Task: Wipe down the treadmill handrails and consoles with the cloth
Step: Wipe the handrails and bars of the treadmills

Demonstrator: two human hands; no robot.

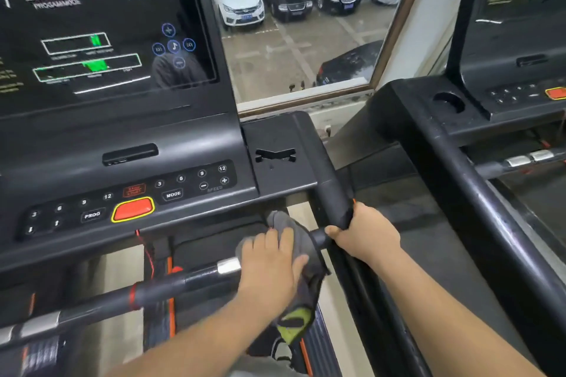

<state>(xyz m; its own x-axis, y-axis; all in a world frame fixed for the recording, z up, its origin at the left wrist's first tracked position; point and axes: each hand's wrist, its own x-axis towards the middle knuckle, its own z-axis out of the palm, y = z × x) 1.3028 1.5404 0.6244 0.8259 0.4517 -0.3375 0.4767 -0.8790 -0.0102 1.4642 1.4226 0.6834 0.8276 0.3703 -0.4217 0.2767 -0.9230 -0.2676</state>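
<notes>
1. Left hand point(269, 257): fingers and thumb are curled over the grey cloth point(301, 242), clasping it round the right end of the front handrail point(171, 281).
2. Right hand point(364, 232): clenched round the side handrail point(332, 193), just where the front bar joins it. The two hands lie near each other, with a fold of cloth between them.
3. Cloth: the upper part is bunched over the bar under the left palm. The loose remainder hangs below the wrist, shows a yellow-green patch, and hides part of the treadmill deck edge beneath.
4. Silver sensor plate point(229, 265): set on the front handrail, touching the cloth's left edge.
5. Red cord point(147, 254): hangs from beneath the console towards the front handrail, well left of the left hand.
6. Console point(131, 162): above and behind the hands. It carries numbered keys and a red button point(132, 209), with the lit display point(92, 34) rising over it.
7. Window point(300, 24): beyond the console's right corner, showing parked cars outside.
8. Neighbouring treadmill point(459, 162): stands to the right, its dark rail running alongside the right forearm. Its cup holder point(448, 101) is at the near corner.
</notes>
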